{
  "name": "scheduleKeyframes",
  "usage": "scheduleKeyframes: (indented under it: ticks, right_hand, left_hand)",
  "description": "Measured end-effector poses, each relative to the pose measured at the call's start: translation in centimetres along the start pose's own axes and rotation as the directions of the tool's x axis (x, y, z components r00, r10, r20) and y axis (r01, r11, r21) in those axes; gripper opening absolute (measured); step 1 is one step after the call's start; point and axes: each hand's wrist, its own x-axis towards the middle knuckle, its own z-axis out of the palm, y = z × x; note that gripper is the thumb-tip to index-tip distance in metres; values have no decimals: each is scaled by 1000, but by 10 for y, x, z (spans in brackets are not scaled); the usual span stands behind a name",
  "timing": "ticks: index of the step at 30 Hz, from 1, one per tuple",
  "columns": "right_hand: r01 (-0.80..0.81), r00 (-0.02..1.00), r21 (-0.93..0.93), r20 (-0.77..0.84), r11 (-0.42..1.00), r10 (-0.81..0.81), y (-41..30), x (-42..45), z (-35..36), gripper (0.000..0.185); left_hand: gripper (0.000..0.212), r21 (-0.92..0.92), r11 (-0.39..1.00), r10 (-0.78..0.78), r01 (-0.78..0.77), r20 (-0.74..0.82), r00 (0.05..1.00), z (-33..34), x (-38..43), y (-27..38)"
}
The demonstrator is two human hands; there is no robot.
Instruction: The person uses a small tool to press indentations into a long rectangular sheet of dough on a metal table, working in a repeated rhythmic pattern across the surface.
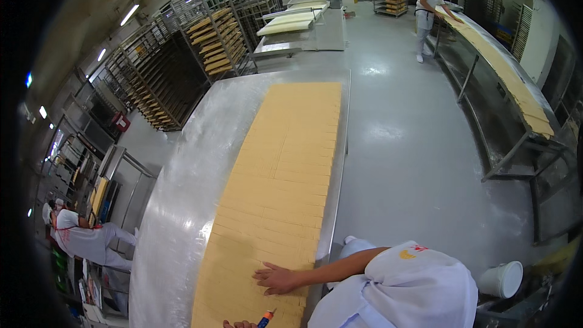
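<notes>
My right hand [277,279] lies palm down, fingers spread, on a long sheet of pale yellow dough [282,173] that is scored into narrow strips. At the lower edge of the view, only the fingers of my left hand [241,324] show, holding a small blue and orange hand tool [265,318] above the dough. The tool's tip points up and to the right; what kind it is cannot be told. The sheet rests along the right side of a steel table [177,218], whose surface looks wet or dusted.
Racks of filled trays [218,41] stand beyond the table, near a dough machine [319,23]. On the right, a co-worker [426,9] leans over a long bench [505,164] bearing more dough. Another co-worker [86,241] works on the left. A white bucket [508,280] stands behind me.
</notes>
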Motion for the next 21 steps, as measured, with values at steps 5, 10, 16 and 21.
scheduleKeyframes:
  ticks: [5, 10, 16, 21]
  right_hand:
    - [35, 999, 774, -44, 633, -2, 1, -33, -24, 37]
    - [127, 991, 787, -73, 604, -113, 22, -78, -68, 27]
    - [89, 995, 489, -3, 868, -100, 77, -103, -109, 23]
    - [148, 989, 520, -86, 842, -121, 101, -130, -131, 17]
  left_hand:
    - [30, 99, 993, -55, 58, -28, 998, 28, -19, -21]
    - [40, 58, 984, -174, 171, 57, 983, 60, 1, -52]
    - [27, -2, 987, -159, 162, 201, 967, 121, -11, -92]
    - [32, -141, 985, -74, 103, 197, 978, 162, -36, -125]
